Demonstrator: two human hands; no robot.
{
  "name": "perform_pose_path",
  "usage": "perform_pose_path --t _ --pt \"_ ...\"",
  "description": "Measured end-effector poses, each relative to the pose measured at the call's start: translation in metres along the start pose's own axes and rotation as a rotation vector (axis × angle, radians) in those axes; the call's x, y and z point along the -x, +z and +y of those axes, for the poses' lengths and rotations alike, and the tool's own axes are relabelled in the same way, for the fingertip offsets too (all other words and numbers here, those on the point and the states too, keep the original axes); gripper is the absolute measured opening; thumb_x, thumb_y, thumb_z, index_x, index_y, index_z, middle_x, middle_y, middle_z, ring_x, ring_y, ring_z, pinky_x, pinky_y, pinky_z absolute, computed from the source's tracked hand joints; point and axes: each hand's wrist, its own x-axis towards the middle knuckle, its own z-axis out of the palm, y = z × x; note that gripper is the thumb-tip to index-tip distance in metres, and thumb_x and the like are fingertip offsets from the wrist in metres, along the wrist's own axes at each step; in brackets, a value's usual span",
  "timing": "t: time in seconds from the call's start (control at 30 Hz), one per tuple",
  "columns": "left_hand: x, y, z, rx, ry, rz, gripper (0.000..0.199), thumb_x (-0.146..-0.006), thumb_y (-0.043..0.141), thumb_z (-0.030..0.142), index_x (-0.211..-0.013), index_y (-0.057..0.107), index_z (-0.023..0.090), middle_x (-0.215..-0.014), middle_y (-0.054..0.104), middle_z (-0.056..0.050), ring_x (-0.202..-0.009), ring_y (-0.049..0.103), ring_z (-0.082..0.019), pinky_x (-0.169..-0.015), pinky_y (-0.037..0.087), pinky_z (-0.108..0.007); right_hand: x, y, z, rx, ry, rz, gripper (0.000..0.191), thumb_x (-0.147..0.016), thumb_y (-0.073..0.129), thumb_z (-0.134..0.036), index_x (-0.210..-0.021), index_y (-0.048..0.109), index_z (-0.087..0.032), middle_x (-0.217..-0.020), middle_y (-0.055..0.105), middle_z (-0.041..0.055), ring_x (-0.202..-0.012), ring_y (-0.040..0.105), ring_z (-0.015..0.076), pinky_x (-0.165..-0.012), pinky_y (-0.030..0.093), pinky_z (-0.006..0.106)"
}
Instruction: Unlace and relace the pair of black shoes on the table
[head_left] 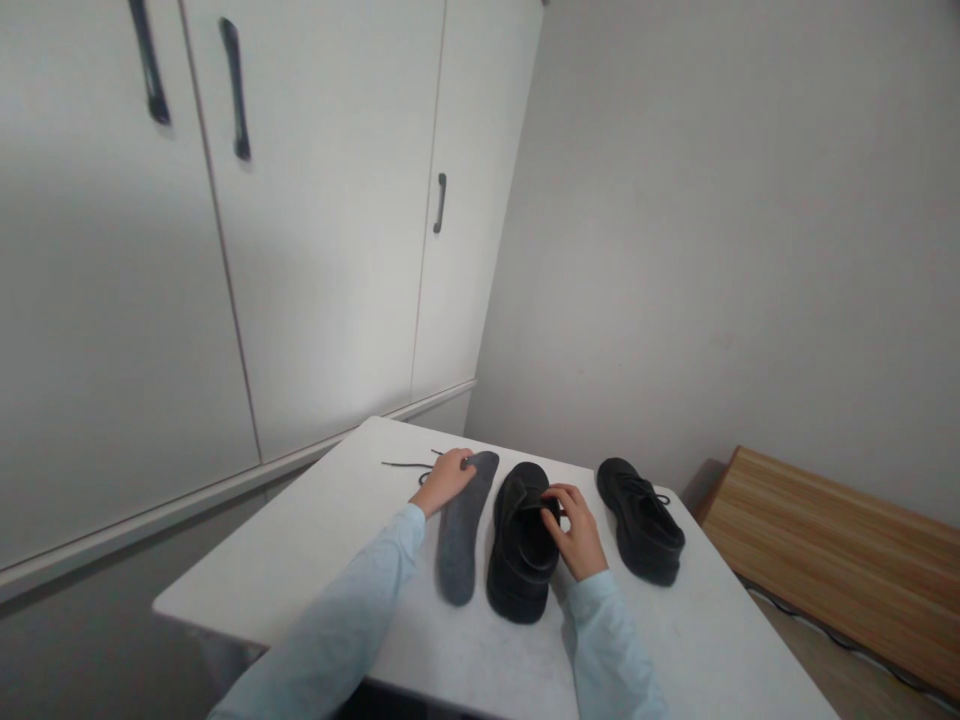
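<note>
Pinches the grey insole [459, 545] with the left hand [447, 476], just beside the open shoe [517, 598] on the bench [285, 550], and seems to grip that shoe's rim with the right hand [577, 530], with insole and dark lace [405, 464] apparently out, not yet back in.

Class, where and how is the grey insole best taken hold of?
Probably by the edge near its far end, coming from the left, thumb on top and fingers beneath. The grey insole is long and thin, and the black shoe stands close along its right side. The left hand is at that far end.
</note>
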Motion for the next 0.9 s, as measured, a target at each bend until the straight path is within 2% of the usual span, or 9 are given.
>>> perform_pose_path --t 0.13,0.27,0.33,0.4,0.47,0.57,0.73,0.9 --pt "0.002 -0.012 0.002 0.017 -0.025 0.031 0.025 -0.074 0.046 0.012 -0.093 0.062 0.016 -0.095 0.065 -0.007 -0.094 0.058 -0.021 -0.086 0.042 -0.031 0.0 0.002 -0.002 0.003 -0.012 0.03 0.013 -0.08 0.05 -0.02 -0.091 0.058 -0.02 -0.097 0.054 0.0072 -0.094 0.055 0.0219 -0.079 0.05 0.035" --pt "0.006 -0.024 0.004 0.159 0.016 -0.083 0.042 -0.07 0.045 0.008 -0.109 0.054 0.02 -0.089 0.066 -0.001 -0.081 0.062 -0.017 -0.077 0.046 -0.027 0.0 0.004 -0.005 0.021 -0.016 0.045 0.012 -0.079 0.05 -0.02 -0.088 0.058 -0.02 -0.091 0.054 0.0058 -0.088 0.055 0.0213 -0.075 0.049 0.035" --pt "0.008 -0.032 0.007 0.213 0.054 -0.113 0.048 -0.069 0.043 0.007 -0.114 0.05 0.021 -0.096 0.065 -0.002 -0.086 0.061 -0.017 -0.08 0.044 -0.027 0.0 0.004 -0.006 0.019 -0.017 0.039 0.012 -0.079 0.051 -0.02 -0.089 0.057 -0.02 -0.09 0.054 0.0055 -0.086 0.054 0.0209 -0.074 0.049 0.034" --pt "0.009 -0.041 0.012 0.199 0.096 -0.099 0.043 -0.071 0.041 0.009 -0.11 0.052 0.021 -0.102 0.064 -0.003 -0.093 0.059 -0.018 -0.084 0.042 -0.027 0.0 0.005 -0.006 0.014 -0.015 0.033 0.011 -0.079 0.051 -0.02 -0.089 0.057 -0.02 -0.089 0.053 0.0053 -0.085 0.053 0.0206 -0.073 0.049 0.034" --pt "0.01 -0.05 0.018 0.154 0.129 -0.093 0.032 -0.075 0.04 0.013 -0.103 0.055 0.02 -0.097 0.063 -0.003 -0.091 0.058 -0.018 -0.083 0.042 -0.028 0.0 0.005 -0.006 0.011 -0.011 0.032 0.01 -0.079 0.051 -0.02 -0.088 0.056 -0.021 -0.09 0.053 0.0051 -0.085 0.053 0.0204 -0.072 0.049 0.033" --pt "0.013 -0.067 0.031 0.106 0.212 -0.128 0.022 -0.08 0.039 0.02 -0.095 0.055 0.018 -0.086 0.061 -0.002 -0.081 0.056 -0.017 -0.076 0.041 -0.027 -0.001 0.006 -0.005 0.007 -0.006 0.032 0.011 -0.079 0.051 -0.02 -0.088 0.056 -0.021 -0.09 0.052 0.0047 -0.084 0.052 0.02 -0.07 0.049 0.032" --pt "0.018 -0.103 0.06 0.101 0.372 -0.351 0.021 -0.085 0.046 0.034 -0.086 0.058 0.017 -0.08 0.061 -0.001 -0.074 0.055 -0.015 -0.069 0.04 -0.024 -0.001 0.007 -0.005 0.002 -0.007 0.029 0.011 -0.078 0.05 -0.019 -0.087 0.056 -0.021 -0.09 0.051 0.0046 -0.084 0.052 0.0199 -0.069 0.05 0.031" --pt "0.017 -0.13 0.099 0.218 0.397 -0.43 0.019 -0.084 0.05 0.03 -0.093 0.058 0.015 -0.085 0.062 -0.002 -0.079 0.055 -0.014 -0.073 0.04 -0.023 -0.001 0.006 -0.005 -0.006 -0.008 0.033 0.012 -0.077 0.05 -0.019 -0.087 0.057 -0.021 -0.09 0.052 0.0042 -0.083 0.052 0.0194 -0.066 0.05 0.03"
